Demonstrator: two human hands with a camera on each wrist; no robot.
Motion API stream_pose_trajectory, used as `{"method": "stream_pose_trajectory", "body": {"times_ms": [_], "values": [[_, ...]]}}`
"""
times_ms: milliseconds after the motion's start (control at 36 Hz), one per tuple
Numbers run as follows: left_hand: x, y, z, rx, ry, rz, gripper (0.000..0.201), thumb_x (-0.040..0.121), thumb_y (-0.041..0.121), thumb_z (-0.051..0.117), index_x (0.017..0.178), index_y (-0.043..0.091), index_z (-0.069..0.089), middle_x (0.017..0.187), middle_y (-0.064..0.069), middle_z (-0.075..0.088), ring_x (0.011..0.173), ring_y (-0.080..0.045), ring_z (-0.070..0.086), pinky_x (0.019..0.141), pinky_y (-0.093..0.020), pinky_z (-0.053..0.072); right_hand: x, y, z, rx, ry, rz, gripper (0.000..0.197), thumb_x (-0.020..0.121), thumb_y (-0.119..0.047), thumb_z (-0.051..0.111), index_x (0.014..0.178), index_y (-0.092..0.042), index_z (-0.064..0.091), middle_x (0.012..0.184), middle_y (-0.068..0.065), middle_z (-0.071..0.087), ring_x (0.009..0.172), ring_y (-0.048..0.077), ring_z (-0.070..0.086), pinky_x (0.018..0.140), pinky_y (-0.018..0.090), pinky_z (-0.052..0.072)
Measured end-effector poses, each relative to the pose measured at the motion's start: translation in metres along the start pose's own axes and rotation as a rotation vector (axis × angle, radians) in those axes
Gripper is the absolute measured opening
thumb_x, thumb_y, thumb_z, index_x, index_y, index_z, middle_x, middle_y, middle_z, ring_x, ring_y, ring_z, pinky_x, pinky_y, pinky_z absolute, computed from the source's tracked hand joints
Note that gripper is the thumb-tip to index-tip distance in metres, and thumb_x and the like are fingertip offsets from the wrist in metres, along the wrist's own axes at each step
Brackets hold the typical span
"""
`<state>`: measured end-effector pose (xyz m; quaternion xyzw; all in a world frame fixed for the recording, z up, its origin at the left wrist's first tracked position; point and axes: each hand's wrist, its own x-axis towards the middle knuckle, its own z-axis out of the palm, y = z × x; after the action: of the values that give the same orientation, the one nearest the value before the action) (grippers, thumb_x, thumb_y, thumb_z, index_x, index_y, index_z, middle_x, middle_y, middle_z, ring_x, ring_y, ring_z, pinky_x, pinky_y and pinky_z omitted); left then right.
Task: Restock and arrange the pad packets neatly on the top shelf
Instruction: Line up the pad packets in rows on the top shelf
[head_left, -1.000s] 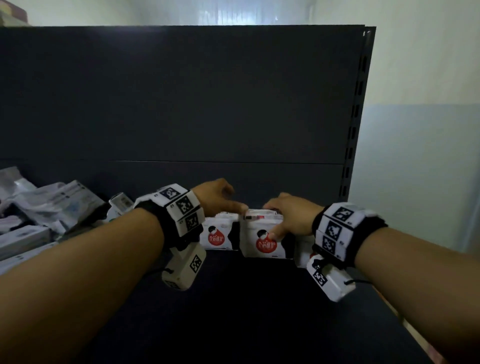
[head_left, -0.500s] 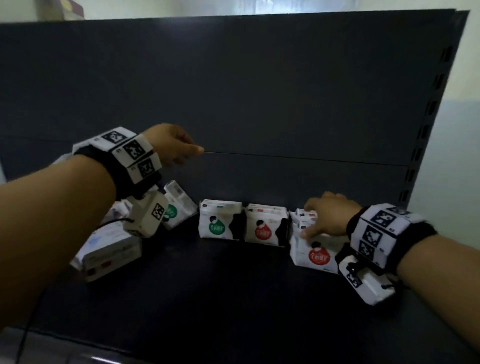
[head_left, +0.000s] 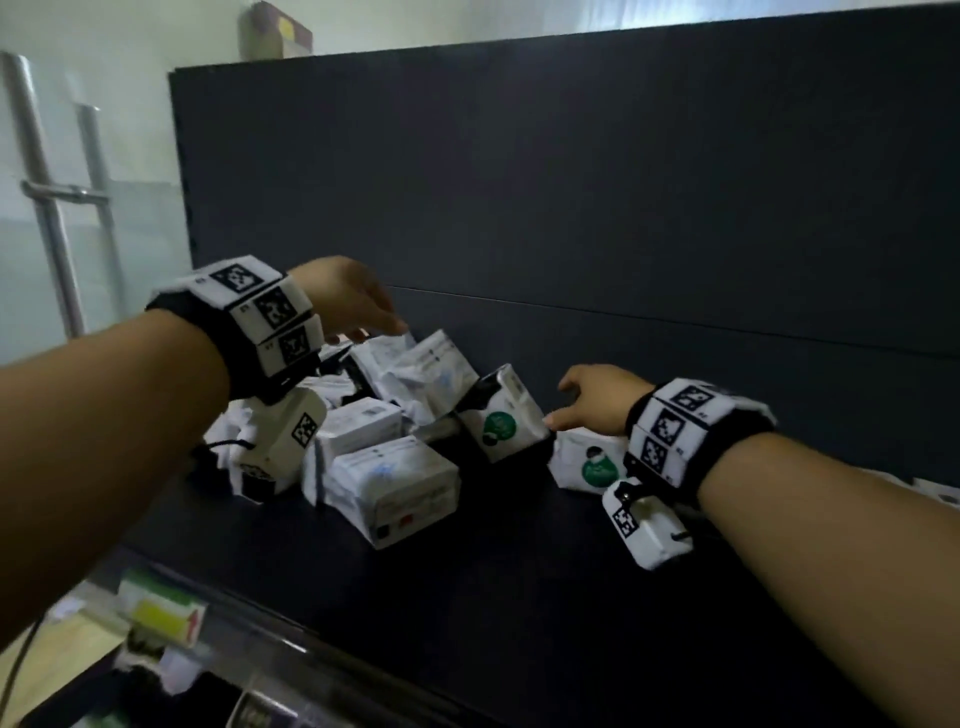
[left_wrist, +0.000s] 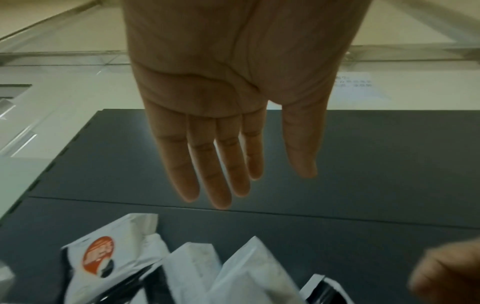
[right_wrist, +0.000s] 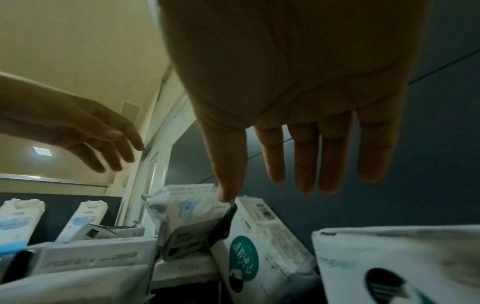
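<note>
A loose heap of white pad packets (head_left: 384, 431) lies on the dark top shelf (head_left: 519, 571). My left hand (head_left: 374, 322) hovers over the back of the heap, fingers (left_wrist: 207, 174) straight and holding nothing. A tilted packet with a green dot (head_left: 498, 423) leans at the heap's right side. My right hand (head_left: 563, 402) is open, its thumb (right_wrist: 228, 185) close to that packet's top edge. An upright green-dot packet (head_left: 592, 462) stands under my right wrist. A red-dot packet (left_wrist: 103, 255) shows below my left palm.
The dark back panel (head_left: 571, 208) rises right behind the packets. The shelf's front edge (head_left: 311, 649) runs along the lower left, with goods on lower shelves (head_left: 161, 613) beneath. Metal poles (head_left: 52, 208) stand at far left. More packets (head_left: 935, 491) sit at far right.
My view and both hands have swung left from the row of red-dot packets to the heap. The right hand left the red-dot packet; the left hand dropped over the heap.
</note>
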<state>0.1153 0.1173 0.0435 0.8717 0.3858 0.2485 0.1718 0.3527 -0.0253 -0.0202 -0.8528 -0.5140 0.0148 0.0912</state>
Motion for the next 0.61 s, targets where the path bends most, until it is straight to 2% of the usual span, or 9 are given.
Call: {"method": "stream_pose_trajectory", "body": {"times_ms": [56, 139, 194, 278, 361, 444, 528, 611], "values": [[0.001, -0.016, -0.003, 0.044, -0.001, 0.0, 0.027, 0.077, 0.033, 0.076, 0.094, 0.013, 0.07, 0.091, -0.008, 0.072, 0.075, -0.018, 0.067, 0.071, -0.032, 0.054, 0.018, -0.014, 0.006, 0.044, 0.024, 0.016, 0.07, 0.083, -0.042, 0.07, 0.14, -0.014, 0.041, 0.14, 0.008, 0.049, 0.122, 0.026, 0.051, 0.096, 0.034, 0.044], [0.004, -0.038, -0.006, 0.067, 0.018, -0.009, 0.022, 0.076, 0.036, 0.077, 0.087, 0.021, 0.068, 0.086, -0.002, 0.071, 0.074, -0.015, 0.067, 0.074, -0.033, 0.056, 0.042, -0.032, 0.013, 0.091, 0.063, 0.029, 0.078, 0.079, -0.037, 0.075, 0.143, -0.014, 0.036, 0.14, 0.011, 0.048, 0.121, 0.03, 0.052, 0.094, 0.037, 0.046], [0.007, -0.05, -0.008, 0.064, 0.036, -0.027, 0.027, 0.074, 0.037, 0.078, 0.092, 0.019, 0.068, 0.079, 0.003, 0.069, 0.068, -0.01, 0.065, 0.072, -0.032, 0.056, 0.055, -0.042, 0.018, 0.105, 0.077, 0.039, 0.083, 0.077, -0.036, 0.078, 0.144, -0.015, 0.034, 0.141, 0.014, 0.044, 0.121, 0.033, 0.051, 0.095, 0.04, 0.046], [0.009, -0.064, -0.013, 0.057, 0.023, -0.055, 0.034, 0.074, 0.041, 0.077, 0.098, 0.019, 0.067, 0.086, -0.003, 0.071, 0.074, -0.017, 0.068, 0.079, -0.037, 0.057, 0.072, -0.051, 0.025, 0.122, 0.071, 0.057, 0.089, 0.073, -0.037, 0.081, 0.145, -0.017, 0.033, 0.143, 0.015, 0.038, 0.125, 0.036, 0.047, 0.101, 0.043, 0.044], [0.006, -0.075, -0.016, 0.062, 0.031, -0.053, 0.033, 0.075, 0.041, 0.076, 0.097, 0.018, 0.067, 0.088, -0.004, 0.071, 0.076, -0.018, 0.068, 0.078, -0.034, 0.057, 0.083, -0.057, 0.033, 0.123, 0.058, 0.067, 0.088, 0.071, -0.038, 0.082, 0.143, -0.018, 0.036, 0.142, 0.016, 0.035, 0.124, 0.037, 0.047, 0.102, 0.044, 0.043], [0.003, -0.084, -0.016, 0.049, 0.019, -0.055, 0.03, 0.077, 0.037, 0.075, 0.096, 0.016, 0.068, 0.084, -0.002, 0.07, 0.076, -0.017, 0.068, 0.076, -0.034, 0.058, 0.091, -0.063, 0.041, 0.124, 0.049, 0.09, 0.078, 0.07, -0.037, 0.083, 0.134, -0.017, 0.043, 0.138, 0.015, 0.032, 0.12, 0.037, 0.048, 0.102, 0.045, 0.044], [0.001, -0.09, -0.016, 0.053, 0.015, -0.063, 0.029, 0.077, 0.039, 0.075, 0.095, 0.018, 0.069, 0.085, 0.001, 0.07, 0.076, -0.017, 0.068, 0.081, -0.035, 0.057, 0.095, -0.066, 0.045, 0.053, 0.094, 0.117, 0.073, 0.066, -0.041, 0.083, 0.125, -0.017, 0.047, 0.132, 0.014, 0.036, 0.121, 0.036, 0.043, 0.101, 0.046, 0.043], [0.002, -0.096, -0.013, 0.08, -0.002, -0.075, 0.028, 0.077, 0.04, 0.074, 0.095, 0.018, 0.069, 0.086, -0.001, 0.072, 0.076, -0.016, 0.069, 0.08, -0.033, 0.056, 0.094, -0.069, 0.048, -0.04, 0.138, 0.08, 0.076, 0.061, -0.048, 0.084, 0.118, -0.016, 0.045, 0.125, 0.012, 0.048, 0.118, 0.035, 0.044, 0.092, 0.042, 0.043]]}}
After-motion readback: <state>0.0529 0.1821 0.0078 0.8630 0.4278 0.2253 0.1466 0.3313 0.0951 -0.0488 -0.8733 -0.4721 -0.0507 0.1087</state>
